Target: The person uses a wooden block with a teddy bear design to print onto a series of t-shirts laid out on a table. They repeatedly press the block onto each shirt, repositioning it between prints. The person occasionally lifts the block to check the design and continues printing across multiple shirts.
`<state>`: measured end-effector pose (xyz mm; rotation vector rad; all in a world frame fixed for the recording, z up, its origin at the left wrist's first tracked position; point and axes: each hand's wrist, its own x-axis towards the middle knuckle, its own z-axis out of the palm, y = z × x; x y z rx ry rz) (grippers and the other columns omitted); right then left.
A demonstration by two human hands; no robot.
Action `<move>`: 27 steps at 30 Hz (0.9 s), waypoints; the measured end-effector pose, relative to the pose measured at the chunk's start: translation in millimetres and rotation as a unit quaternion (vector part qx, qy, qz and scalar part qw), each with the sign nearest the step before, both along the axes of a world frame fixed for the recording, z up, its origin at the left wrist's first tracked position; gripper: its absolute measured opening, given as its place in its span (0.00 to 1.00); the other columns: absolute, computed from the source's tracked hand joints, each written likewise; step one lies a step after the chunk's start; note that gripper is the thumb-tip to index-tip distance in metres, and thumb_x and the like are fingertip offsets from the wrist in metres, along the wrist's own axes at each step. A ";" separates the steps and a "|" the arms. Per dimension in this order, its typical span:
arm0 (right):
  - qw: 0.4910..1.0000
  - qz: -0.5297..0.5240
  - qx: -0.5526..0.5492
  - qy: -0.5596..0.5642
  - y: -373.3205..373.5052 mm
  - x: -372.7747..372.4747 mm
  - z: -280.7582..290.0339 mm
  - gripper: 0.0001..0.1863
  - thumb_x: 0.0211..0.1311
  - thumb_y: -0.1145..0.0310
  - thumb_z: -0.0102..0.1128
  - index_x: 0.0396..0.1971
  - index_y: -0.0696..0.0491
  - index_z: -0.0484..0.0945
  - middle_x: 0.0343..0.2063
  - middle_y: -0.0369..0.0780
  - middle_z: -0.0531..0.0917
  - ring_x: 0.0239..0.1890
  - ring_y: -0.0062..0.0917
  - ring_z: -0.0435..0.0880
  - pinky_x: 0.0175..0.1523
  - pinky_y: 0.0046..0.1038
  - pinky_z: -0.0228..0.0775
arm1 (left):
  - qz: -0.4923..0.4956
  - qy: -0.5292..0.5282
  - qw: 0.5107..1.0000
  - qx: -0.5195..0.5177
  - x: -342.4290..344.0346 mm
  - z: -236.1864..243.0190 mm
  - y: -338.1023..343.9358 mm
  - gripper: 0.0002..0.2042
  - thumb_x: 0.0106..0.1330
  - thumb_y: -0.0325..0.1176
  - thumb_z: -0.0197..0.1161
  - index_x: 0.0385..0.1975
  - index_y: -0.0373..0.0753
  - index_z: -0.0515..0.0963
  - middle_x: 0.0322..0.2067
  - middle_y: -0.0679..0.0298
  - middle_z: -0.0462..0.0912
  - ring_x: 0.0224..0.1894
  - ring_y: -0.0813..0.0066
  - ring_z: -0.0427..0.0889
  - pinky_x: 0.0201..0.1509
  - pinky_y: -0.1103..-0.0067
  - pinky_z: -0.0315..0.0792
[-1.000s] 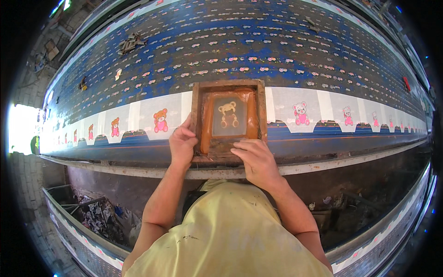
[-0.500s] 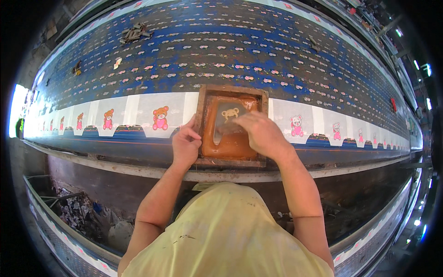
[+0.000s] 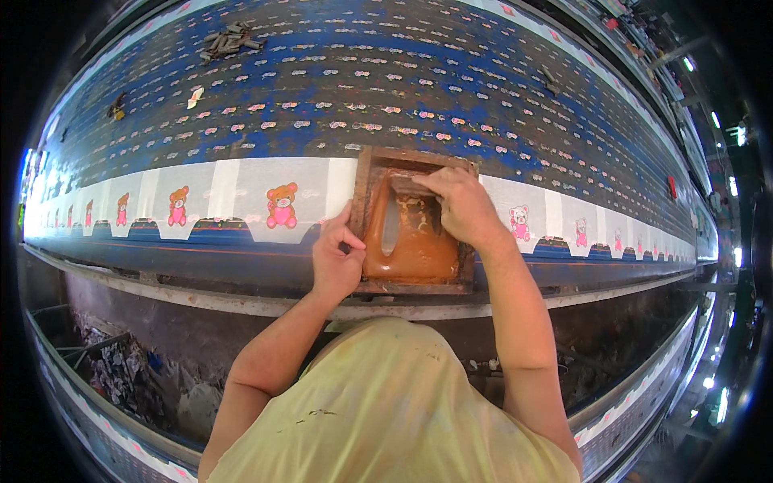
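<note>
A wooden screen-printing frame (image 3: 363, 187) lies on a strip of white fabric pieces along the table's near edge. Inside it, brown ink (image 3: 415, 262) coats most of the mesh, leaving a pale slot at the left. My left hand (image 3: 338, 256) is closed against the frame's left side, fingers curled on its edge. At the frame's far end my right hand (image 3: 465, 205) grips a small flat squeegee (image 3: 409, 185), partly hidden by the fingers. Left of the frame, a printed brown bear with a pink body (image 3: 282, 206) shows on the fabric; at right, a bear without brown (image 3: 521, 223).
The long blue-and-grey table (image 3: 322, 88) curves away to both sides, marked with rows of small prints. A pile of grey cylindrical pieces (image 3: 229, 42) lies at the far left, a red object (image 3: 673, 187) at the right. A rail (image 3: 241, 299) runs along the near edge.
My right hand has moved to the far end of the frame with the squeegee. Brown ink now covers much of the mesh where a bear-head shape showed. My left hand stays at the frame's side.
</note>
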<state>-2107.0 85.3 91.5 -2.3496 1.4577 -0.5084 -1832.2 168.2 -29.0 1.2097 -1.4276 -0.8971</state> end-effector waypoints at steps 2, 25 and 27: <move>1.000 0.003 -0.023 0.004 18.8 4.3 -4.5 0.31 0.60 0.89 0.59 0.62 0.51 0.92 0.54 0.47 0.92 0.61 0.48 0.87 0.70 0.46 0.79 | -0.001 0.005 1.000 0.004 -0.6 -1.0 0.6 0.12 0.60 0.12 0.69 0.31 0.40 0.79 0.80 0.39 0.77 0.79 0.43 0.79 0.88 0.56 0.60; 0.993 -0.028 -0.065 -0.094 154.6 3.5 -17.1 0.21 0.62 0.78 0.75 0.57 0.52 0.93 0.55 0.42 0.93 0.60 0.42 0.90 0.65 0.46 0.81 | -0.016 0.078 0.997 0.009 1.5 2.0 0.0 0.12 0.59 0.10 0.67 0.31 0.40 0.79 0.80 0.39 0.76 0.84 0.46 0.74 0.92 0.53 0.52; 0.989 -0.041 -0.091 -0.112 160.8 -7.9 -21.9 0.20 0.62 0.76 0.78 0.55 0.54 0.93 0.55 0.43 0.93 0.60 0.42 0.90 0.64 0.45 0.83 | -0.013 0.066 0.997 -0.029 -3.5 11.5 3.0 0.12 0.60 0.09 0.67 0.30 0.38 0.79 0.80 0.39 0.77 0.83 0.46 0.76 0.88 0.58 0.61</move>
